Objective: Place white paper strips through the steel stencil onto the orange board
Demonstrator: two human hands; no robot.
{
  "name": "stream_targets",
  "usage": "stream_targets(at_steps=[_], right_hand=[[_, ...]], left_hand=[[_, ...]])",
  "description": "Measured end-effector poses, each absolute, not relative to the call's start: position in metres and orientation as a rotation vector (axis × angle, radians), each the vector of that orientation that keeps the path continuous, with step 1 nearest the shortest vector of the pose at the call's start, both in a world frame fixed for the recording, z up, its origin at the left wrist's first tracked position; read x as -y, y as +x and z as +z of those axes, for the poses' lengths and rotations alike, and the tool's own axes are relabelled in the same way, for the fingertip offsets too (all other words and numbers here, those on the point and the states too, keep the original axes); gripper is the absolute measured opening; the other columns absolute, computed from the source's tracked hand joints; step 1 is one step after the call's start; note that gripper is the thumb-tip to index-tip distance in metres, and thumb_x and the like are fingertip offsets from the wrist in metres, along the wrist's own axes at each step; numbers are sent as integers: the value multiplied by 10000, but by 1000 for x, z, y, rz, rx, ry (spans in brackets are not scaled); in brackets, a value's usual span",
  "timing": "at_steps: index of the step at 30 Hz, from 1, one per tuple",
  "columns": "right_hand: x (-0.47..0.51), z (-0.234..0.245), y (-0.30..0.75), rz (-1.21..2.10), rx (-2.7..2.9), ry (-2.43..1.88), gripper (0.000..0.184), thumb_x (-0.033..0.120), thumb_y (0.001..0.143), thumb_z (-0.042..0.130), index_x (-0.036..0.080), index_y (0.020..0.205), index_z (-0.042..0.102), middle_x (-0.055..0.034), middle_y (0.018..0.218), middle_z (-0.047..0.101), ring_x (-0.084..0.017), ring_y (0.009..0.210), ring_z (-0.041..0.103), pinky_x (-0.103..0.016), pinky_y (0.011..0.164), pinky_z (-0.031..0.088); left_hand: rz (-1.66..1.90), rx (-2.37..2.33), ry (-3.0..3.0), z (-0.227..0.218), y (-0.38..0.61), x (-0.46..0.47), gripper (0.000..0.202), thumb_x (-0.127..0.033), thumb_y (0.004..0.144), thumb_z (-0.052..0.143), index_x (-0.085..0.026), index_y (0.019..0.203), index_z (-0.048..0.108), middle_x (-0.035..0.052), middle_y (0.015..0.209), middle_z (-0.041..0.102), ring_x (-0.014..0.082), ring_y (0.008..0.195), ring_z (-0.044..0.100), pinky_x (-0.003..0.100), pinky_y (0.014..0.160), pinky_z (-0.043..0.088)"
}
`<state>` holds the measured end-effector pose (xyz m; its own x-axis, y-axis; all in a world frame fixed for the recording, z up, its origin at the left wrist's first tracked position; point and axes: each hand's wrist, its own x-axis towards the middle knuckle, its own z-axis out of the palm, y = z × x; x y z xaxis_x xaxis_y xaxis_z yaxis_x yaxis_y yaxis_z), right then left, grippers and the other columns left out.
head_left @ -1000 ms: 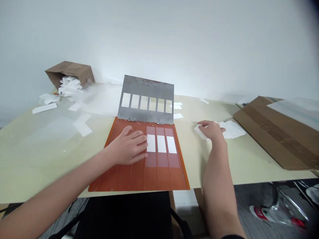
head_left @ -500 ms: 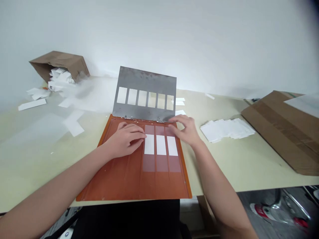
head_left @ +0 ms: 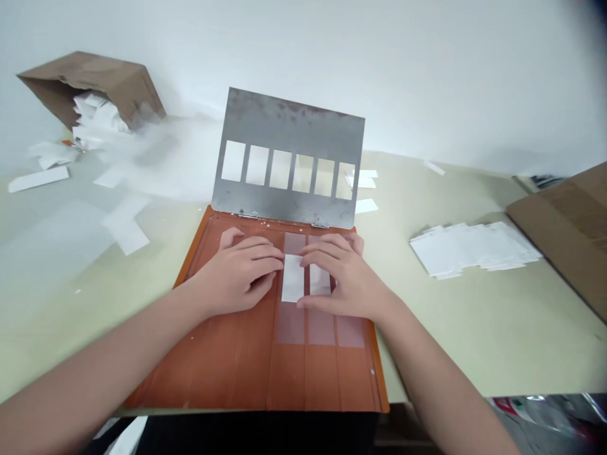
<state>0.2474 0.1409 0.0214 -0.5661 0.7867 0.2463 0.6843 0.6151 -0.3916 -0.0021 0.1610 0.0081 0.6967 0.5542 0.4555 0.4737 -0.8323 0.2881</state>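
Observation:
An orange grooved board (head_left: 227,360) lies on the table in front of me. A grey metal plate (head_left: 289,126) with several rectangular windows stands hinged upright at its far edge. White paper slips (head_left: 293,281) lie in the board's right-hand grooves. My left hand (head_left: 239,273) rests flat on the board, fingers stretched toward the slips. My right hand (head_left: 346,278) lies flat over the slips, fingers spread and touching them.
A stack of white paper pieces (head_left: 474,248) lies on the table to the right. A flattened cardboard sheet (head_left: 569,221) sits at far right. A tipped brown box (head_left: 90,82) spills paper scraps (head_left: 95,117) at back left, with loose slips (head_left: 126,230) near it.
My right hand left the paper stack at right, came over to the board and now lies on the slips. The view has moved closer to the board. My left hand stayed put.

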Motion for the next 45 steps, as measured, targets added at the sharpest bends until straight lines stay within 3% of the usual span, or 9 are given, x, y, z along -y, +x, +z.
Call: stream_targets(at_steps=[17, 21, 25, 27, 30, 33, 35, 41, 45], right_hand=[[-142, 18, 247, 313, 2480, -1144, 394, 590, 783, 729, 242, 964, 689, -36, 1161, 727, -285, 1112, 593, -449, 942, 256], [-137, 22, 246, 328, 2525, -1172, 552, 689, 703, 740, 249, 1027, 665, -72, 1272, 670, -337, 1192, 539, -490, 973, 278], [-130, 27, 240, 410, 2601, -1194, 778, 766, 591, 749, 256, 1153, 580, -125, 1408, 556, -390, 1288, 450, -582, 1063, 219], [-128, 29, 238, 426, 2634, -1181, 703, 719, 616, 771, 254, 1107, 577, -117, 1405, 553, -374, 1284, 453, -578, 1067, 219], [-128, 29, 237, 389, 2647, -1107, 394, 559, 753, 757, 245, 942, 611, -83, 1366, 587, -333, 1256, 477, -538, 1044, 245], [-130, 27, 237, 341, 2617, -1055, 140, 367, 861, 673, 238, 819, 643, -52, 1341, 611, -309, 1234, 484, -499, 994, 268], [-131, 26, 238, 317, 2597, -1052, 132, 310, 887, 633, 235, 782, 660, -41, 1322, 625, -304, 1222, 486, -484, 966, 277], [-134, 21, 239, 292, 2552, -1118, 200, 326, 933, 584, 234, 775, 664, -34, 1280, 654, -297, 1210, 495, -475, 948, 274], [-134, 23, 242, 354, 2503, -1119, 204, 418, 937, 589, 247, 858, 667, -43, 1265, 660, -285, 1214, 508, -466, 973, 262]], left_hand=[[672, -669, 2813, 16, -2, -160, 305, -94, 897, 465, -236, 937, 732, 10, 1076, 761, 227, 1047, 634, 415, 932, 398], [611, -691, 2837, 20, 0, -159, 295, -104, 889, 460, -232, 913, 725, 0, 1052, 762, 233, 1040, 620, 414, 904, 384], [563, -702, 2821, 23, 1, -159, 275, -122, 864, 459, -225, 894, 713, 11, 1014, 755, 237, 1012, 613, 422, 862, 361], [550, -702, 2810, 25, 1, -159, 251, -150, 852, 468, -224, 878, 706, 18, 983, 749, 241, 993, 608, 419, 841, 354], [520, -699, 2770, 26, 0, -160, 170, -286, 861, 536, -220, 856, 693, 30, 936, 730, 250, 972, 600, 415, 834, 353], [498, -689, 2734, 25, -1, -161, 362, -570, 832, 639, -211, 832, 687, 40, 948, 714, 260, 981, 591, 425, 874, 351], [505, -699, 2718, 23, 0, -161, 446, -652, 801, 663, -206, 813, 678, 35, 953, 716, 254, 982, 593, 434, 910, 343], [575, -771, 2704, 16, 5, -160, 234, -397, 901, 661, -212, 757, 662, -2, 938, 746, 213, 966, 597, 426, 957, 340], [612, -772, 2707, 15, 7, -160, 222, -335, 909, 641, -212, 725, 657, -15, 907, 749, 207, 955, 605, 415, 948, 351]])
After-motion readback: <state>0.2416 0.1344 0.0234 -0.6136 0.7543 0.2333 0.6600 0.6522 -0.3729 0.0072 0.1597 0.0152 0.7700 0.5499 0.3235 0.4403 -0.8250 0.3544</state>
